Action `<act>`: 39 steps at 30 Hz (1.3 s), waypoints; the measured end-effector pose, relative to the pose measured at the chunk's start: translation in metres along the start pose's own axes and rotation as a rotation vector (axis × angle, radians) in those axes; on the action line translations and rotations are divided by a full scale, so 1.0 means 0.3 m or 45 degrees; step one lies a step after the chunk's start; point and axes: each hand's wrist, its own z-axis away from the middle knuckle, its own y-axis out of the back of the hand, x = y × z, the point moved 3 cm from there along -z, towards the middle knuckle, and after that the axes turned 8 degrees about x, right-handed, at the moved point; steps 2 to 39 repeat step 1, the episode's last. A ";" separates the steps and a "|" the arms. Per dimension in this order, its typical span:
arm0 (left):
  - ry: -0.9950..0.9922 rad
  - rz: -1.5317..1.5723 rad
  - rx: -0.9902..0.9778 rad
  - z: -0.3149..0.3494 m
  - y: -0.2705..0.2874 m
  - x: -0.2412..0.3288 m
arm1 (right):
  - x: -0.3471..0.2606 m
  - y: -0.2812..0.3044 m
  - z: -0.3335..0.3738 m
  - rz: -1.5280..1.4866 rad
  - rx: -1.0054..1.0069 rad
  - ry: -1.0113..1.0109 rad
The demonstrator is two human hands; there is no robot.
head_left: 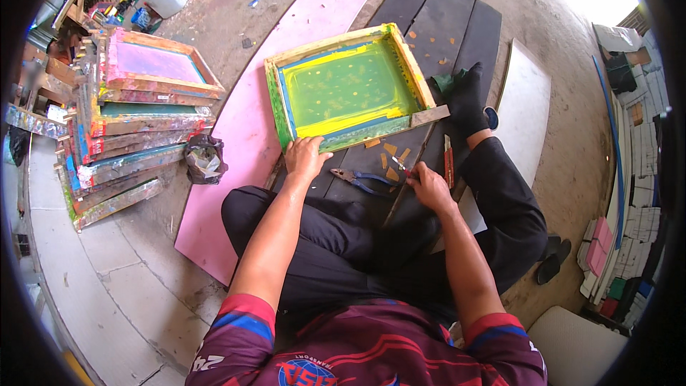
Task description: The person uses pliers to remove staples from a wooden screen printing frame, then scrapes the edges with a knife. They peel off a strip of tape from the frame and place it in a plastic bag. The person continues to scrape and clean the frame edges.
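Observation:
A wooden screen-printing frame with green mesh and yellow ink along its edges lies tilted across dark boards. My left hand grips its near left corner, fingers on the wood and thumb out to the side. Pinched in my right hand is a small, pale, thin piece, too small to name; it sticks out toward the frame. Blue-handled pliers lie open between my hands. Just beyond my right hand rests a red utility knife. Brown scraps are scattered near the frame's front edge.
Stacked ink-stained frames stand at the left, with a dark plastic bag beside them. A long pink board runs under the work. My sock-covered foot is close to the frame's right side. A white board lies farther right.

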 end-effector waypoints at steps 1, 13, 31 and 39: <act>0.039 -0.001 -0.063 -0.001 0.009 0.003 | -0.010 0.001 -0.012 0.015 -0.048 -0.083; 0.039 -0.001 -0.063 -0.001 0.009 0.003 | -0.010 0.001 -0.012 0.015 -0.048 -0.083; 0.039 -0.001 -0.063 -0.001 0.009 0.003 | -0.010 0.001 -0.012 0.015 -0.048 -0.083; 0.039 -0.001 -0.063 -0.001 0.009 0.003 | -0.010 0.001 -0.012 0.015 -0.048 -0.083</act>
